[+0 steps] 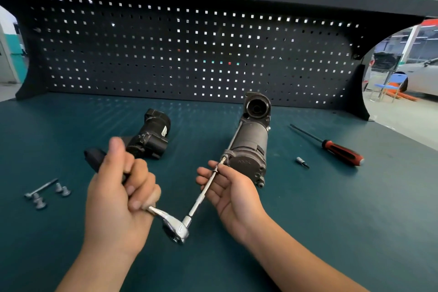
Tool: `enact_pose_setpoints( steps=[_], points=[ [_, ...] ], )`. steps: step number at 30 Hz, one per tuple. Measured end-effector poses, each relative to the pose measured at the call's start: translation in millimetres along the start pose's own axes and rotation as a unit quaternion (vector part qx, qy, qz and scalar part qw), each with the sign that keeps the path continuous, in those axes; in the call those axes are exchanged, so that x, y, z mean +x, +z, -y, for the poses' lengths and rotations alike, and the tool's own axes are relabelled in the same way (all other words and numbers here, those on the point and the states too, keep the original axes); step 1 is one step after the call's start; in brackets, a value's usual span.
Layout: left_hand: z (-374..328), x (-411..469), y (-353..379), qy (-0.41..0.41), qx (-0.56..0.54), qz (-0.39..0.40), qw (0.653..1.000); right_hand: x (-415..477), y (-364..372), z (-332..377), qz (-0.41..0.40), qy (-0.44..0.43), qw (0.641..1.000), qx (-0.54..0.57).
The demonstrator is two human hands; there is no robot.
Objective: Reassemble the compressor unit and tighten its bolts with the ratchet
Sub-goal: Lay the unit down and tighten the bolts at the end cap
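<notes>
The grey compressor body [248,147] lies lengthwise on the green bench, its round end cap facing me. A chrome ratchet [176,226] with a long extension bar [203,193] reaches to a bolt at the cap's left edge. My left hand [120,189] is closed around the ratchet's black handle. My right hand [227,185] pinches the extension bar near its tip, fingers partly spread under it. A separate black compressor part [151,137] lies behind my left hand.
Several loose bolts [45,193], one long, lie at the left. A small bit socket [302,162] and a red-and-black screwdriver [339,149] lie at the right. A dark pegboard [189,54] closes off the back of the bench.
</notes>
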State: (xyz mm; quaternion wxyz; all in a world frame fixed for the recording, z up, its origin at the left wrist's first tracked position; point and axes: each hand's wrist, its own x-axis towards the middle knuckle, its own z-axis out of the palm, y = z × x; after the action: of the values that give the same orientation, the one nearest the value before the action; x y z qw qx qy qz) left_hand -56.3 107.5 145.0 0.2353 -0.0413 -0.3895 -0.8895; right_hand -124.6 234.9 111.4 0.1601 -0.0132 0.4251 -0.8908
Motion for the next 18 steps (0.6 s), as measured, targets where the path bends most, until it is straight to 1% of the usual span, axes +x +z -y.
enact_pose_setpoints(
  steps=[2,4,6,7,9,11,12,13,14,15,16,17,18],
  points=[
    [1.7,6.2,-4.5,-0.039,-0.075,-0.056,0.995,0.8,0.2,-1.2,-0.006,-0.01,1.0,0.002],
    [4.3,9.7,-8.5,-0.068,-0.142,-0.108,0.982,2.3,0.9,-2.6,-0.013,-0.021,1.0,0.009],
    [6.4,11.7,-10.6,-0.069,-0.17,-0.124,0.975,3.6,1.8,-3.7,-0.013,-0.027,0.999,0.012],
    [6.5,12.3,-10.2,-0.062,-0.163,-0.119,0.978,3.9,1.7,-4.3,-0.013,-0.027,0.999,0.012],
    [5.0,11.5,-5.6,-0.023,-0.11,-0.078,0.991,4.5,0.9,-5.5,-0.012,-0.026,1.0,0.011],
    [3.7,6.2,2.0,0.041,-0.016,0.007,0.999,5.4,0.3,-6.9,-0.012,-0.023,1.0,0.01],
    [3.7,2.0,6.5,0.079,0.037,0.067,0.994,5.6,0.2,-7.7,-0.012,-0.02,1.0,0.012],
    [4.4,-3.3,11.3,0.122,0.094,0.143,0.978,6.0,0.7,-8.3,-0.01,-0.017,1.0,0.015],
    [5.3,-8.7,15.5,0.17,0.162,0.229,0.945,6.2,1.2,-8.4,-0.006,-0.015,1.0,0.017],
    [8.8,-13.1,19.0,0.218,0.244,0.312,0.892,6.4,1.7,-8.5,-0.002,-0.011,1.0,0.019],
    [13.6,-15.8,20.9,0.259,0.325,0.378,0.827,6.7,2.2,-8.4,-0.001,-0.005,1.0,0.024],
    [18.4,-17.6,21.8,0.289,0.393,0.421,0.764,6.6,2.5,-7.8,-0.005,0.003,0.999,0.031],
    [22.4,-18.6,22.0,0.306,0.439,0.449,0.715,7.1,2.2,-7.5,-0.014,0.009,0.999,0.034]
  ],
)
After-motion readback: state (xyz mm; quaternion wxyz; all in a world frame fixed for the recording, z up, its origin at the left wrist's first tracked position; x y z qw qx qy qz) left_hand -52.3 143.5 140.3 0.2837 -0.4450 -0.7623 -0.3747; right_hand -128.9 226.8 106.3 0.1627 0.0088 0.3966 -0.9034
